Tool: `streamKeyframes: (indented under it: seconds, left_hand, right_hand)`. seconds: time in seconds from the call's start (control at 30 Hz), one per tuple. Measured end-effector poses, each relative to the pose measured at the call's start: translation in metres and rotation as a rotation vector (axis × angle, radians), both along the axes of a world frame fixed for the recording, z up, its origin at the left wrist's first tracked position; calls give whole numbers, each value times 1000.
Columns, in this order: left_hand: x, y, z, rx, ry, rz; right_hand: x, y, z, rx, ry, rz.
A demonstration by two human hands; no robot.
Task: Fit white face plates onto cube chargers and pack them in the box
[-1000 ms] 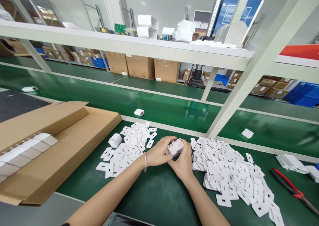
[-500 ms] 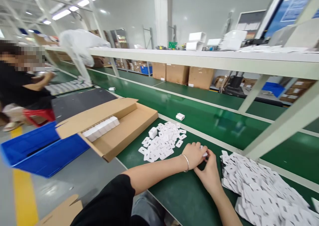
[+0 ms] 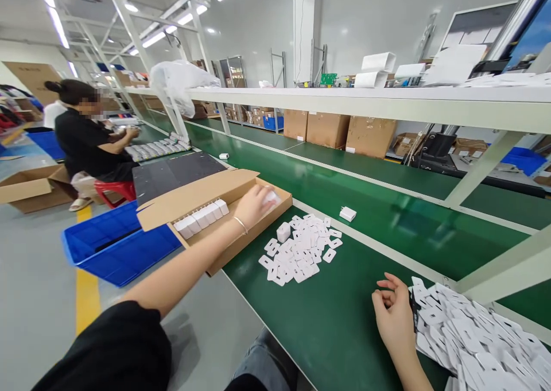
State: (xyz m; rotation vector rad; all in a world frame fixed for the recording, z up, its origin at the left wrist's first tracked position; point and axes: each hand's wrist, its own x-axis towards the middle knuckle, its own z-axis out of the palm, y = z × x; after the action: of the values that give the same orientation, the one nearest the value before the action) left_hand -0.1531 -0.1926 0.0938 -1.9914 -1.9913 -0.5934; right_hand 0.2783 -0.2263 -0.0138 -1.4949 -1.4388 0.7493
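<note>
My left hand (image 3: 253,208) reaches into the far end of an open cardboard box (image 3: 241,247), its fingers around a white power adapter (image 3: 272,199) that is blurred and partly covered. In the same box, a row of white adapters (image 3: 202,217) stands along the near-left side. My right hand (image 3: 394,309) is over the green bench, fingers loosely curled and apart, with nothing visible in it. Just right of it lies a large heap of flat white cut-out pieces (image 3: 477,328). A smaller pile of these pieces (image 3: 297,253) lies between my hands, with a white block (image 3: 283,232) at its edge.
Another white adapter (image 3: 348,213) lies on the green belt (image 3: 387,201) behind the pile. A blue bin (image 3: 120,242) stands left of the box. A white shelf (image 3: 344,97) with slanted legs spans the back. A co-worker (image 3: 92,132) sits at far left.
My hands have come apart. The left has moved left into the box with the adapter; the right has moved slightly right and down. The view has swung left.
</note>
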Motion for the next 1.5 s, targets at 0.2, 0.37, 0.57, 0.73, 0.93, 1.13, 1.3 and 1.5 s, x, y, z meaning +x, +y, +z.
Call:
streamKeyframes:
  seconds: [0.2,0.37,0.57,0.73,0.93,1.13,1.3,1.5]
  left_hand:
    - [-113,26,-26,-160,154,78]
    - [-150,38,-56,-246,156,108]
    - [-166,41,-70,-209,107,233]
    - [-164,41,-74,-213,32,464]
    - [-162,41,-66,-319,15,473]
    - [-155,33,-64,-349,22,436]
    - [-150,30,-70,-299,39,459]
    - [-150,32,-71,-280,38,477]
  right_hand:
    - [3,8,-12,-56,18,-71]
    - [9,12,-16,-34,-45,-71]
    - [11,11,-9,-40,-171,-74]
    - [10,9,-4,-51,-183,-64]
    - [6,6,-2,-55,-238,-62]
    - [-5,-4,6,-39,-296,-35]
    - [-10,-10,9,-15,-372,-11]
    - [-9,-10,6,27,-406,7]
